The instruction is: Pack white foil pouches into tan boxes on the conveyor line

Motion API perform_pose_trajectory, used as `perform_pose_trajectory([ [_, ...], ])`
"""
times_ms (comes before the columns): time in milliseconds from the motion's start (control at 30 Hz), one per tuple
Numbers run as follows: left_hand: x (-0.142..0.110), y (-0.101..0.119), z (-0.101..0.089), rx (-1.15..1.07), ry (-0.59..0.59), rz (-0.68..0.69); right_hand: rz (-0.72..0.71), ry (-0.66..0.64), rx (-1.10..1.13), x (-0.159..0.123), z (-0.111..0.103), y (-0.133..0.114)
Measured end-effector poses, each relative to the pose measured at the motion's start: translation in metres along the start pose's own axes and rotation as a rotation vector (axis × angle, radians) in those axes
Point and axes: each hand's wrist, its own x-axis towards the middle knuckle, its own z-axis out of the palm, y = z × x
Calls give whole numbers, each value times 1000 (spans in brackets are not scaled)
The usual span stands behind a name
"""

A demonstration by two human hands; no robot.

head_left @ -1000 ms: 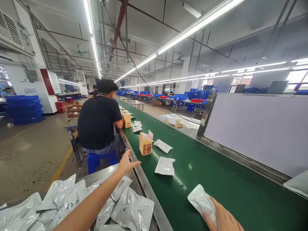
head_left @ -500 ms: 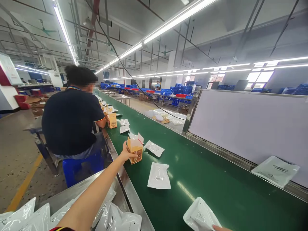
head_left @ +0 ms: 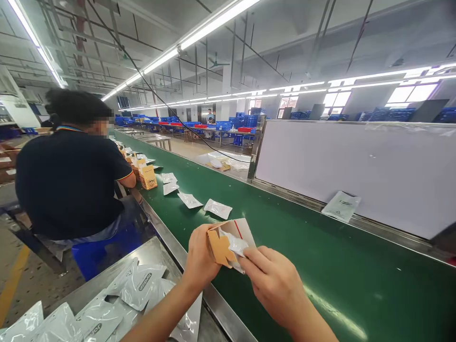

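I've got my left hand closed around a small cardboard carton just above the green conveyor belt, and my right hand is pinching a silver foil pouch right at the carton's open end. Loose pouches lie on a steel surface beside the belt, and a seated co-worker is on that same side.

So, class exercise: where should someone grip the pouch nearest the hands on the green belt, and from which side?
Likely pinch the pouch at its near edge, from above: it lies flat on the belt, so that thin rim lifts easiest.
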Motion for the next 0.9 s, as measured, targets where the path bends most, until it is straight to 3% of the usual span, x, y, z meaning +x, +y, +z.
perform_pose_trajectory([
  [67, -15, 10, 7, 78, -2, 66, -52, -183, -64, -21, -17, -6],
  [167, -40, 20, 22, 141, 37, 124, -66, -337, -44, -54, -44, -15],
  [233, -58, 28, 30, 127, 40, 124, 44, -418, 97, -76, -56, -17],
  [333, -83, 41, 37, 54, -18, 17, 336, -519, 347, -104, -68, -14],
  [400, -96, 48, 39, 34, -58, -55, 412, -521, 440, -115, -75, -9],
  [567, -114, 59, 42, 115, -103, 18, 284, -351, 290, -121, -89, -3],
  [667, -122, 68, 44, 120, -108, 102, 254, -216, 226, -120, -80, -10],
  [733, -128, 74, 44, 77, -140, 114, 264, -210, 293, -118, -67, -18],
  [800, -133, 78, 44, 22, -173, 26, 285, -228, 341, -116, -57, -25],
  [900, -137, 77, 45, -57, -205, -250, 330, -350, 440, -109, -64, -30],
])
